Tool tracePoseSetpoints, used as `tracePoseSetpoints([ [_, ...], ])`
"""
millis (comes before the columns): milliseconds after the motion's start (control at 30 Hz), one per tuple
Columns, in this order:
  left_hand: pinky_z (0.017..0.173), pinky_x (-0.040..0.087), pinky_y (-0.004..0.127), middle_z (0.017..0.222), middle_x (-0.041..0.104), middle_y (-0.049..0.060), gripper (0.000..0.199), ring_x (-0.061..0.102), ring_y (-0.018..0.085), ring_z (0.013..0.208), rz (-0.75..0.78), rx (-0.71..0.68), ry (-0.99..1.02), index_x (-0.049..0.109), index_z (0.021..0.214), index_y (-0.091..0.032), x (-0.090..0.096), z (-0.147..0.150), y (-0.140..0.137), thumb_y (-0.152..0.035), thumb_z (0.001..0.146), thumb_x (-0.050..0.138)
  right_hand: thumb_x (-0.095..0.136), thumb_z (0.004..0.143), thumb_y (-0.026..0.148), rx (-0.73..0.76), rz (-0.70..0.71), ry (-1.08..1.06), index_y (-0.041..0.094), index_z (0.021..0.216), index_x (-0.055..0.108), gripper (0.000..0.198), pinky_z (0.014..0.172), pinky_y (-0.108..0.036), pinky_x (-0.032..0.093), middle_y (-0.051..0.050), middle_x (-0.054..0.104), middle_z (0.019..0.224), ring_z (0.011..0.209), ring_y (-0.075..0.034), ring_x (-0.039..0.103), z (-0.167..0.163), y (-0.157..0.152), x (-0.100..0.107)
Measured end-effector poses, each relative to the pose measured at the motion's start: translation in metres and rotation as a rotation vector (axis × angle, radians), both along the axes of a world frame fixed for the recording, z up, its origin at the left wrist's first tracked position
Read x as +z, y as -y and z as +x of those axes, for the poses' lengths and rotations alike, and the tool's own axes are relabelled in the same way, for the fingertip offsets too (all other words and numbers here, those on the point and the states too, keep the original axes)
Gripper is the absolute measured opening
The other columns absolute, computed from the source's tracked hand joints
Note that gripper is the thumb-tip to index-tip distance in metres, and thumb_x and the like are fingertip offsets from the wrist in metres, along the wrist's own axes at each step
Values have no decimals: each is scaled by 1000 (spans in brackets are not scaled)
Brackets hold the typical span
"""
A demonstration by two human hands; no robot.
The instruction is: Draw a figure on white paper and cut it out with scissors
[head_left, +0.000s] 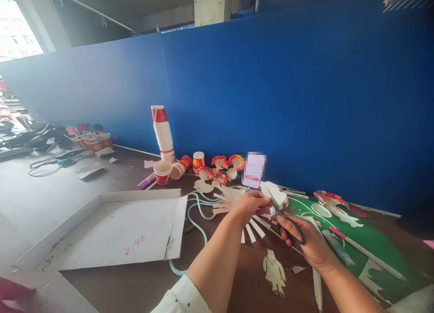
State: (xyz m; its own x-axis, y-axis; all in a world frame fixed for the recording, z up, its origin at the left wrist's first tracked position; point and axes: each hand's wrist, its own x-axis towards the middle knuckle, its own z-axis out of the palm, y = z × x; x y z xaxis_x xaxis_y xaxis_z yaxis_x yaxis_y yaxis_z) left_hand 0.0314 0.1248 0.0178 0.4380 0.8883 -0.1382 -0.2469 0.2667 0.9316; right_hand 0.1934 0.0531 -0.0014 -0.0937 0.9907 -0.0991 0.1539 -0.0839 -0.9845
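My left hand [252, 203] is closed on a white paper cup slit into strips [251, 231], which fan out around and below the fingers. My right hand [301, 238] grips black-handled scissors [298, 231], their blades pointing up and left beside my left fingertips. Whether the blades are biting into paper cannot be made out. Below the hands lies a figure cut from paper [274, 272], flat on the brown table [244, 281]. Behind them rest several paper dolls with red fringed heads [234, 166]. A purple-white card [254, 168], partly blurred, leans against the blue wall.
A tall stack of paper cups [163, 137] stands at the wall, with a loose cup [163, 173] before it. An open cardboard tray [135, 227] lies left. A pale cable [200, 222] curls between. A green mat [376, 240] at right carries a pink-ended pen [366, 252] and scraps.
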Motion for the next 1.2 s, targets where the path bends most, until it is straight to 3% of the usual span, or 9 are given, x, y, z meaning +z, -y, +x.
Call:
tracePoseSetpoints([
  [500,63,39,25,71,63,4,33,57,10,62,2,-17,-13,51,69,-14,5,-3,2,-36,61,75,62,76,55,-21,2,37,17,59,54,42,45,-23,29,3,52,54,45,-8,43,-4,3,8],
  [733,65,39,25,69,62,4,37,57,11,64,11,-46,-1,51,70,-14,4,-4,1,-39,58,76,62,77,53,-38,-21,27,18,71,62,35,44,-22,29,4,52,54,45,-8,43,-2,3,6],
  [1200,66,37,25,70,62,3,37,56,11,66,32,-52,-9,51,69,-14,4,-6,1,-39,58,75,62,77,53,0,1,64,18,62,58,39,42,-21,29,4,50,54,44,-7,42,0,4,8],
])
